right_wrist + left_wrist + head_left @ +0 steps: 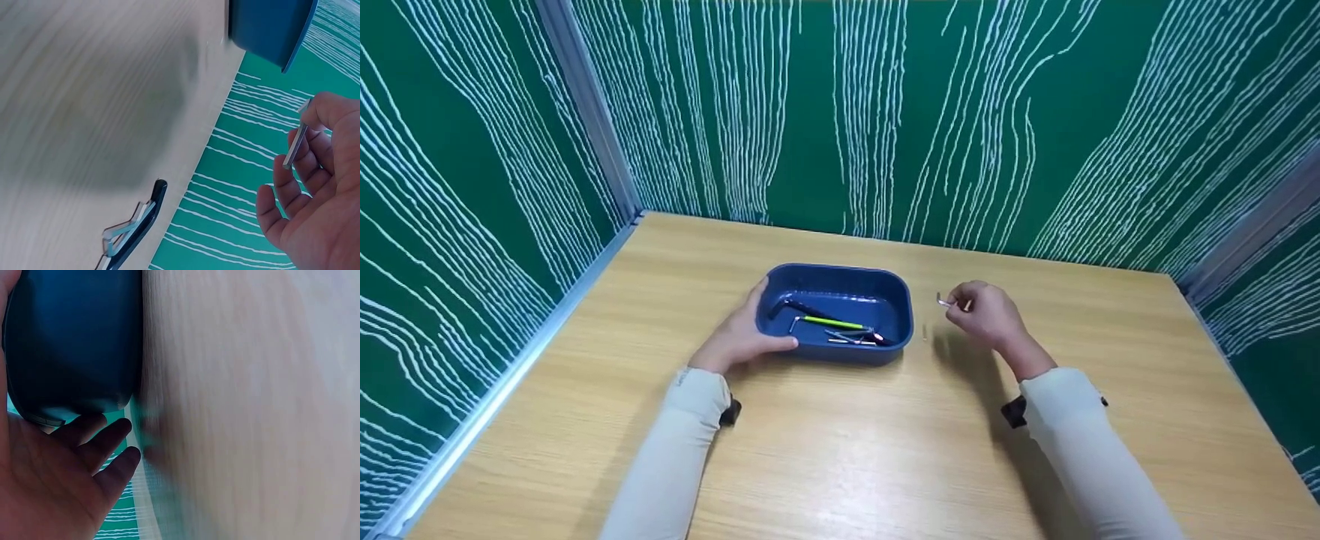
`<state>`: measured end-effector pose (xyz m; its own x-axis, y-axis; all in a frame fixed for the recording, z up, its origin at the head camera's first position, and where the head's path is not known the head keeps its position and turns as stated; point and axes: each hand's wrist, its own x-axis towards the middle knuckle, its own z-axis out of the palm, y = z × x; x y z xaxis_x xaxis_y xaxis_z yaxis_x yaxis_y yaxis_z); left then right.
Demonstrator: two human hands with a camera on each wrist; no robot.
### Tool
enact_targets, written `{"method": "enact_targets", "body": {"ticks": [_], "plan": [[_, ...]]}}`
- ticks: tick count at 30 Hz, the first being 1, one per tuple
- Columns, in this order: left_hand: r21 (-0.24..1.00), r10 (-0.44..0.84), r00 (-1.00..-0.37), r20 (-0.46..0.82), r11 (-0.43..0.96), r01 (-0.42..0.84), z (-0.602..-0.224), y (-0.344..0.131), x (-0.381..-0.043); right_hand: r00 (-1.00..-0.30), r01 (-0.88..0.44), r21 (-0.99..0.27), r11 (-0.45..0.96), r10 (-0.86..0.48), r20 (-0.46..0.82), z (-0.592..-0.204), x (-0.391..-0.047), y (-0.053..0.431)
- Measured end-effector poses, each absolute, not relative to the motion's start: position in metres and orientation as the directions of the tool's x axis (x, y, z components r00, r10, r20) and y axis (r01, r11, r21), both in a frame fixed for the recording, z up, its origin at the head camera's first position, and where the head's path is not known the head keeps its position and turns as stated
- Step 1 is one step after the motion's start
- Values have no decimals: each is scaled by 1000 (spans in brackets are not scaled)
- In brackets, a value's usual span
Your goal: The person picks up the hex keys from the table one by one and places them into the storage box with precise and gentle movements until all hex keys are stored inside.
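Observation:
A dark blue plastic bin stands on the table. My left hand grips its left end, thumb on the front wall and fingers round the far side. In the left wrist view the lower fingers spread beside the bin's wall. Inside lie a yellow-green hex key, a dark, bent tool and several small metal pieces. Right of the bin, above the table, my right hand pinches a short silver hex key between thumb and index finger; its other fingers are loosely bent.
A thin pale sliver shows on the wooden table right of the bin. Green walls with white wavy lines enclose the table. In the right wrist view, a black strip with a bent silvery frame appears low down.

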<state>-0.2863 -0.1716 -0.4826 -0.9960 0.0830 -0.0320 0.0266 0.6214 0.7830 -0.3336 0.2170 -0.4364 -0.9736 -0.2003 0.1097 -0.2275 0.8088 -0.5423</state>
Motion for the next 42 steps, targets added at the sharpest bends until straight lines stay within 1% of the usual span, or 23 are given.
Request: {"method": "enact_targets", "body": {"ticks": [5,11,23,28,35,42], "plan": [[784,85,-996,-41,621,21,-483,-171,-286,-958,-288,-528,799,-237,162,-433,-334,210],[792,76,-996,-54,611,4,-483,-170,-286,-967,-256,-561,788,-221,130,-430,-336,195],[778,73,-996,-49,628,8,-485,-171,-286,-958,-282,-556,782,-265,113,-428,-336,167],[783,78,-996,-37,622,19,-483,-171,-287,-950,-305,-561,769,-287,122,-428,-336,159],[797,81,-997,8,602,56,-484,-171,-288,-926,-375,-544,751,-334,178,-430,-335,145],[787,86,-996,-23,616,35,-484,-171,-287,-936,-341,-570,748,-329,128,-435,-335,127]]}}
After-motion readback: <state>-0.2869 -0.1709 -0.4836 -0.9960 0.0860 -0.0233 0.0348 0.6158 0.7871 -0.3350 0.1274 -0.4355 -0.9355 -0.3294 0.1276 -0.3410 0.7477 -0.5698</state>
